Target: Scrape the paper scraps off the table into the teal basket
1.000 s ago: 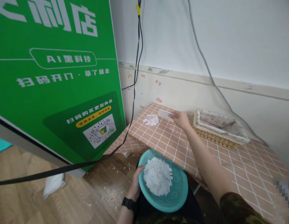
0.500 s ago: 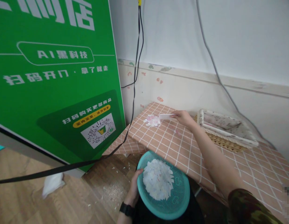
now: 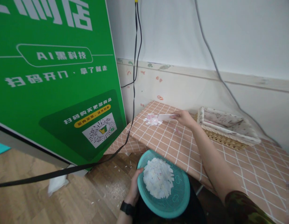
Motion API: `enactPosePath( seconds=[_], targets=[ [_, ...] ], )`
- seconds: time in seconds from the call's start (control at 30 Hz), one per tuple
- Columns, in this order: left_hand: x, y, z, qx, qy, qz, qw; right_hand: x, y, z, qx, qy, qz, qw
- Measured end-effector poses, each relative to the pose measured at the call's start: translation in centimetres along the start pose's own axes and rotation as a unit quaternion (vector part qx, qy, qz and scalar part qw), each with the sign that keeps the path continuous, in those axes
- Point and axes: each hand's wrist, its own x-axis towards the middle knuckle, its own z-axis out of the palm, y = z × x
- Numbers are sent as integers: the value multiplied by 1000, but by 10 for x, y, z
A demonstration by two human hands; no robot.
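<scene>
My right hand point(image 3: 182, 117) pinches a flat white card point(image 3: 166, 117) above the table, its far end touching or just over a small heap of white and pink paper scraps point(image 3: 151, 119). My left hand point(image 3: 135, 182) grips the left rim of a teal plastic basket point(image 3: 179, 200), thumb over the edge and the other fingers hidden beneath. In the basket lies a mound of pale paper scraps point(image 3: 157, 179). It is held tilted just below the front edge of the table.
A checked cloth covers the table point(image 3: 188, 155). A lined wicker basket point(image 3: 226, 141) stands against the wall on the right. A green sign panel point(image 3: 65, 77) rises at left, with a black strap point(image 3: 72, 169) hanging across. Scraps litter the wooden floor point(image 3: 100, 196).
The camera view has shifted slightly. The paper heap looks a little more spread out by the card's end. Both hands keep their grips.
</scene>
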Motion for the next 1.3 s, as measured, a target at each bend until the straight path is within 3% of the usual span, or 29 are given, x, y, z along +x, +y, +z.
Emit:
enactPosePath(
  seconds=[0.17,0.4,0.63,0.83,1.1,1.3],
  targets=[
    [-1,0,4,-3,-18,-20,1000,-6,-7,-21,-14,11,31,999],
    [0,-3,1,-2,-28,-23,999,-3,-16,-13,-46,-11,9,999],
    [-3,0,4,-7,-30,-29,999,-9,-15,-30,-8,-38,33,999],
    [-4,1,6,-6,-37,-22,999,-8,-17,-28,18,-81,37,996],
    [-2,0,3,-5,-44,-36,998,-9,0,-28,-38,-6,63,997],
    [-2,0,2,5,-25,-21,999,-6,1,-18,-30,1,53,998]
  ],
)
